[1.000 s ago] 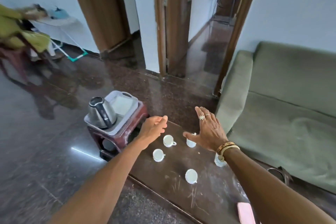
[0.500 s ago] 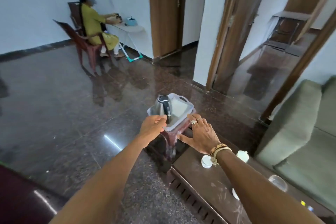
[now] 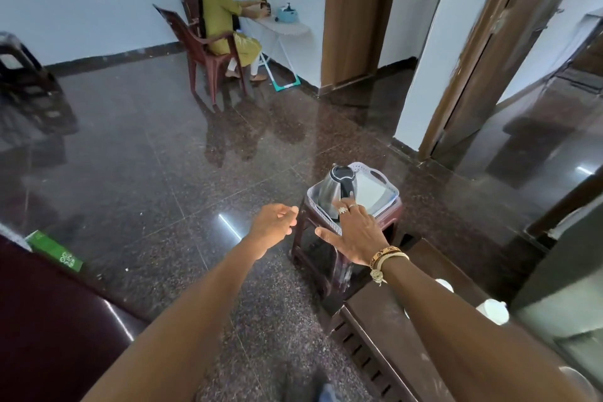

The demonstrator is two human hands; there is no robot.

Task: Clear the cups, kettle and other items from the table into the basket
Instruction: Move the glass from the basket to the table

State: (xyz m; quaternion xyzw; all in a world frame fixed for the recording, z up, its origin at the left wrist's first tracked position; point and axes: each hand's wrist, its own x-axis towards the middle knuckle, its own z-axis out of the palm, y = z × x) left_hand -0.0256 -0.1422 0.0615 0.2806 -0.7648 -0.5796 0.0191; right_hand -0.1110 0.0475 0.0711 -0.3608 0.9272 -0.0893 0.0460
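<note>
Right hand point(image 3: 355, 235): open, fingers spread, empty, in front of the basket's point(image 3: 388, 192) near rim. Left hand point(image 3: 274, 227): loosely curled, empty, left of the stool point(image 3: 313, 248). Kettle point(image 3: 336, 191) stands upright in the basket's left end; no brand legible. Two cups point(image 3: 492, 310) on the table's point(image 3: 375, 330) far edge, partly hidden by the forearm. Green box point(image 3: 54, 250): print unreadable. Versus 0.5 s ago: view swung further left, less table visible.

The green box point(image 3: 54, 251) on the floor carries white print, too blurred to read.
</note>
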